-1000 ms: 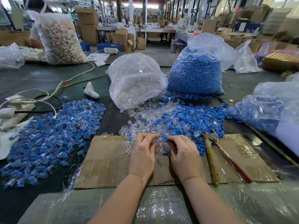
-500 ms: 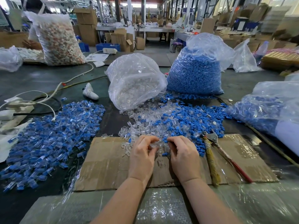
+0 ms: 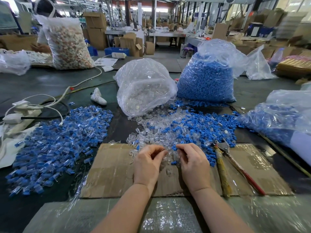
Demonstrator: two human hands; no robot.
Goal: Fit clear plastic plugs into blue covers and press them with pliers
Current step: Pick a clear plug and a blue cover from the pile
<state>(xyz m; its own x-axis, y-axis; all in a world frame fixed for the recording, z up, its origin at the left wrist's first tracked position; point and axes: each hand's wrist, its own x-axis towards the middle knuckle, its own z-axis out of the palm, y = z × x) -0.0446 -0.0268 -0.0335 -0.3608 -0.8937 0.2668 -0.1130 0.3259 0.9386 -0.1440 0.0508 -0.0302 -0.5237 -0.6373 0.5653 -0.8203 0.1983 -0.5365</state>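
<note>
My left hand (image 3: 148, 163) hovers over the cardboard sheet (image 3: 111, 170) with its fingers curled, pinching a clear plastic plug (image 3: 164, 151) at the fingertips. My right hand (image 3: 193, 162) faces it, with a blue cover (image 3: 175, 147) pinched between thumb and forefinger. Just beyond both hands lies a mixed heap of clear plugs and blue covers (image 3: 183, 130). The pliers (image 3: 223, 148), with one yellow-wrapped and one red handle, lie on the cardboard to the right of my right hand.
A pile of fitted blue-and-clear pieces (image 3: 55, 142) spreads at the left. Behind the heap stand a bag of clear plugs (image 3: 144, 86) and a bag of blue covers (image 3: 207, 78). Another bag of blue parts (image 3: 282, 120) lies right. White cables and power strips (image 3: 21, 111) sit far left.
Both hands have lifted slightly off the heap and their fingertips have come closer together, the left now pinching a clear plug and the right a blue cover.
</note>
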